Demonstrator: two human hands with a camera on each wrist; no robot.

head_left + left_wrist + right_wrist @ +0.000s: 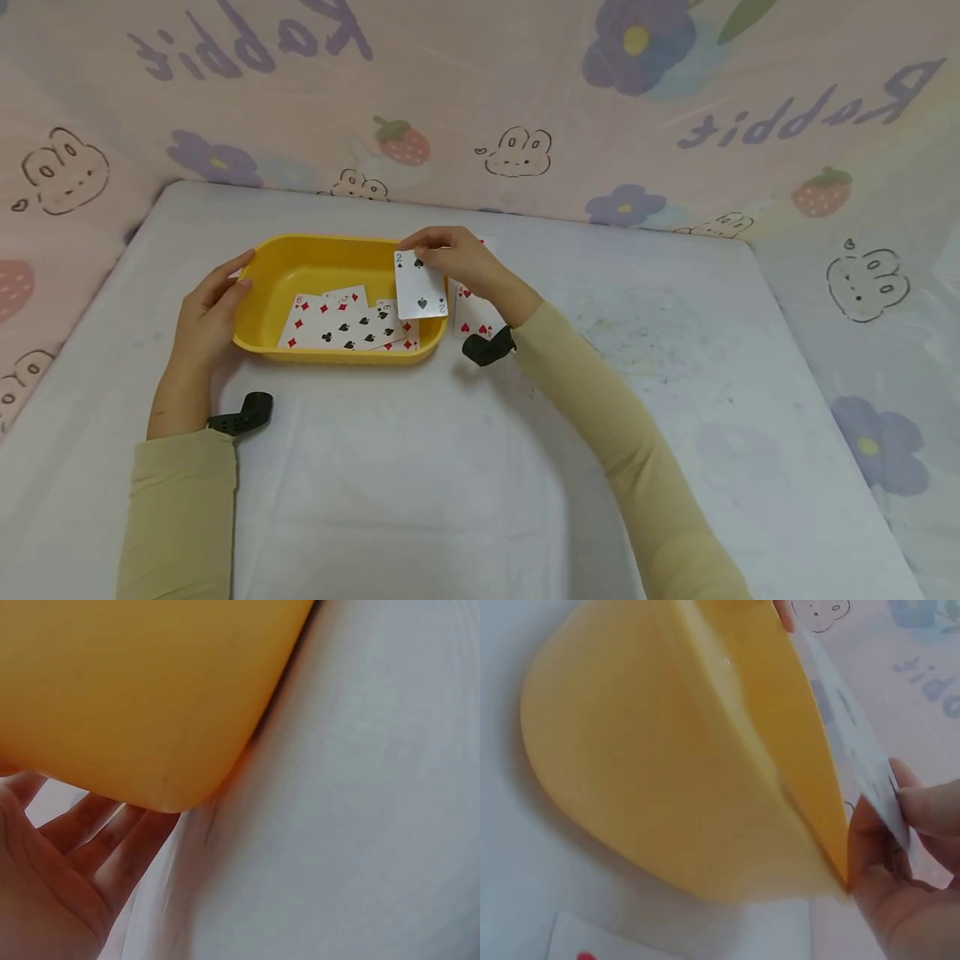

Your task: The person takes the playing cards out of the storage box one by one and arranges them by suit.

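A yellow plastic basin [341,358] stands on the table with several playing cards [307,321] lying face up inside. My left hand [206,312] holds the basin's left end, its thumb at the rim and its fingers along the outer wall. In the left wrist view, those fingers [112,832] reach behind the yellow wall. Over the basin's right end, my right hand [461,262] pinches a two of spades [420,287] by its upper edge between thumb and fingers. The right wrist view shows this card [855,742] edge-on and tilted above the rim.
Just right of the basin, red-heart cards [472,317] lie on the white-covered table [390,483], partly hidden by my right hand and wrist. A black wrist camera [487,346] hangs below that wrist. A printed curtain [465,100] rises behind the table.
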